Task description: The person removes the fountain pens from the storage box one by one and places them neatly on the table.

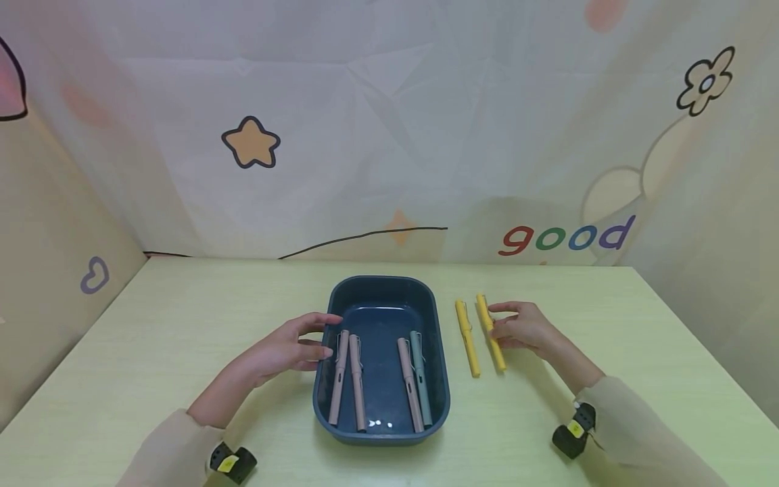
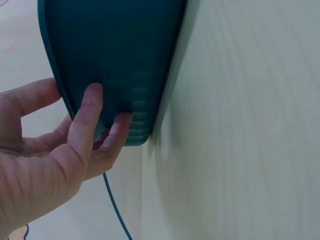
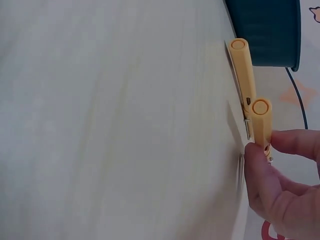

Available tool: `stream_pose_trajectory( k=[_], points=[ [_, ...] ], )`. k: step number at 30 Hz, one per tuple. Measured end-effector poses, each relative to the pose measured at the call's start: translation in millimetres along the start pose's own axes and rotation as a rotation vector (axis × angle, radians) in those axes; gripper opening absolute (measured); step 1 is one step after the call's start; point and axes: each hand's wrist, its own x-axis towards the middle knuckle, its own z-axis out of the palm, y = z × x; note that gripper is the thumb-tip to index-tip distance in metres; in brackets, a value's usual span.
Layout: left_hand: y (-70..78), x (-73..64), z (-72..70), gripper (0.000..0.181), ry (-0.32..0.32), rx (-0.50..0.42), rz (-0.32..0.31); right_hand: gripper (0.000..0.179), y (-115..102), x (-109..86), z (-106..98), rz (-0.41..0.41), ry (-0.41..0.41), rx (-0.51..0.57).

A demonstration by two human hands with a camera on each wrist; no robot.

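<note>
A dark blue plastic tray (image 1: 383, 439) stands mid-table. My left hand (image 1: 286, 348) grips its left side, one finger over the rim and other fingertips against the outer wall (image 2: 115, 45). On the tray's floor lie pinkish pens (image 1: 339, 379) in a pair at the left, and another pinkish pen (image 1: 410, 385) beside a grey-green pen (image 1: 421, 379) at the right. To the right of the tray, my right hand (image 1: 526, 328) pinches a yellow pen (image 3: 261, 122) between thumb and fingers. A second yellow pen (image 1: 467, 338) lies on the table between that pen and the tray.
The pale wood-grain table (image 1: 213, 297) ends at a printed cloth backdrop (image 1: 316, 169), with cloth sides at left and right. Small black cameras (image 1: 572, 436) are strapped at both wrists.
</note>
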Motion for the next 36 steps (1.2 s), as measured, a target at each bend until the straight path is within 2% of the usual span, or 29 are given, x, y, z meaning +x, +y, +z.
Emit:
stream_pose_trajectory(
  k=[9,18,25,36],
  points=[
    [-1.3,0.0,0.2,0.053,-0.005,-0.007,-0.004,0.052,-0.8,3.3,2.9,-0.017,-0.002,-0.104],
    [-0.7,0.0,0.4,0.054,-0.008,-0.008,-0.001,0.049,-2.2,5.3,3.8,0.013,0.013,-0.208],
    [-0.7,0.2,-0.4,0.054,-0.008,-0.004,-0.003,0.049,-2.3,4.8,3.6,-0.01,0.005,-0.203],
    [-0.5,0.3,-0.3,0.053,0.0,-0.003,-0.005,0.048,-2.7,2.1,3.8,0.021,0.016,-0.204]
  ],
)
